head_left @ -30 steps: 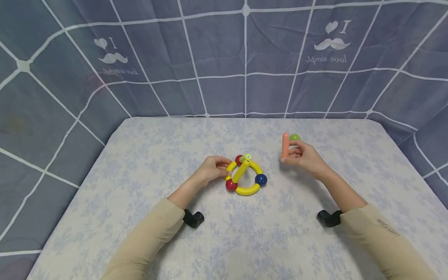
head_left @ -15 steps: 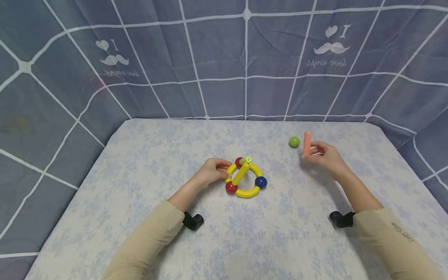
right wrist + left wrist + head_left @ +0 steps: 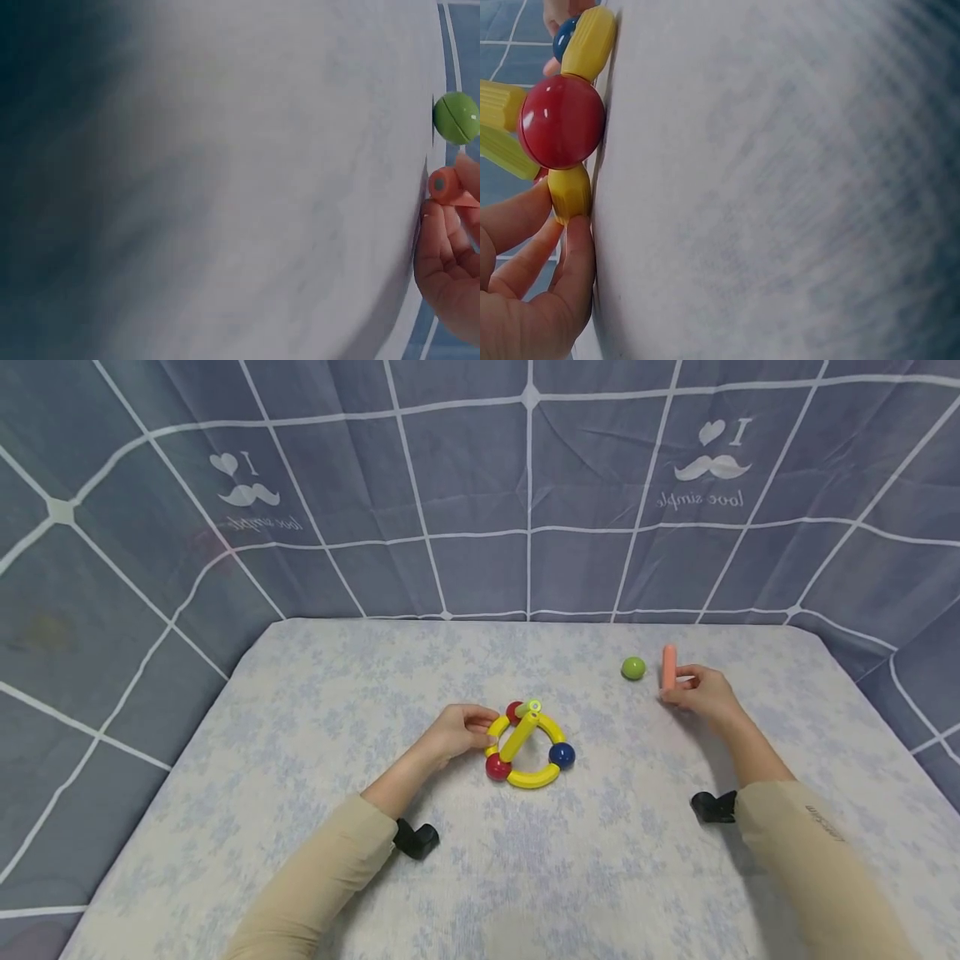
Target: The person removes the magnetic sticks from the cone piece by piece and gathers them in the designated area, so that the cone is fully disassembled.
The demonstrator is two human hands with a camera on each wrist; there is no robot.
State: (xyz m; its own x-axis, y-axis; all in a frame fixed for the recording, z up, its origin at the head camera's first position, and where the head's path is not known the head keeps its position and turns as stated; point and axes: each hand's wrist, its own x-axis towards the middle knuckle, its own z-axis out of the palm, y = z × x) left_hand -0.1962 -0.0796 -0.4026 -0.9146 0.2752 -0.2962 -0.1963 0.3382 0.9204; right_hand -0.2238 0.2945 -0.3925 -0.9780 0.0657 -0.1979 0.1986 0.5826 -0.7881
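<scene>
My left hand (image 3: 453,732) pinches a curved yellow piece (image 3: 570,196) at the left of a toy ring on the table. The ring joins curved yellow bars (image 3: 534,778) with two red balls (image 3: 498,767) and a blue ball (image 3: 562,755). From the near red ball rises a straight yellow rod (image 3: 517,739); a yellow-green rod (image 3: 508,152) slants up from the far one, their upper ends close together. At the right, my right hand (image 3: 705,693) grips an orange rod (image 3: 669,667) by its lower part. In the right wrist view the rod's end (image 3: 441,183) shows a small grey disc.
A green ball (image 3: 633,668) lies on the table just left of the orange rod. The pale flowered tabletop (image 3: 360,668) meets a blue-grey curtain (image 3: 480,568) with white grid lines behind and at both sides.
My right hand has carried the orange rod to the right, from in front of the green ball to its right side. My left hand has stayed at the ring.
</scene>
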